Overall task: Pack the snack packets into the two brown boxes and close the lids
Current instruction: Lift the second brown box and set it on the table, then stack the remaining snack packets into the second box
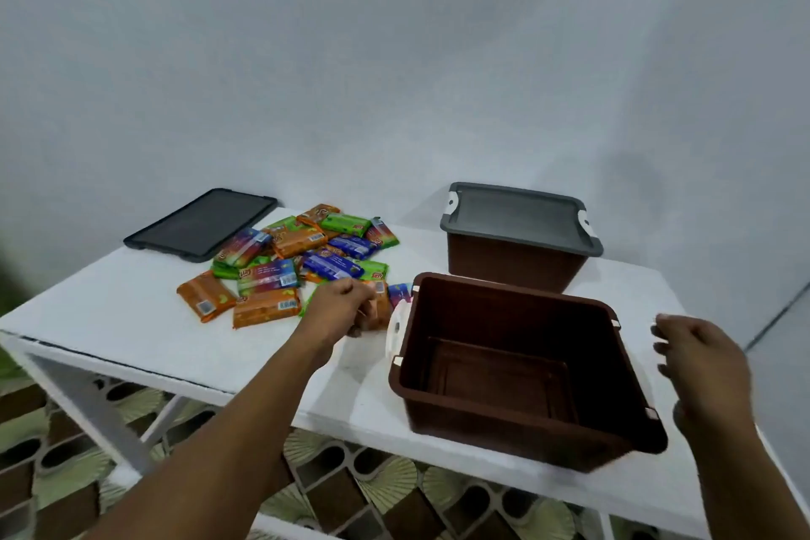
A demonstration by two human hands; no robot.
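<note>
Brown boxes (504, 421) (513, 263), two; grey lids (199, 224) (521, 215), two

A white table (131, 320) and its load, placed from the grip of the left hand (339, 307).

The grip closes on an orange packet (378, 313) at the near right edge of the pile of snack packets (298, 259), which spreads from the grip toward the far left. Just right of the grip stands the open brown box (517, 364), its white latch (396, 327) facing the hand. Beyond the grip and to its right, farther back, sits the second brown box (513, 265) under a grey lid (517, 217). Far left of the grip, past the pile, a dark lid (201, 224) lies flat at the table's back corner.
</note>
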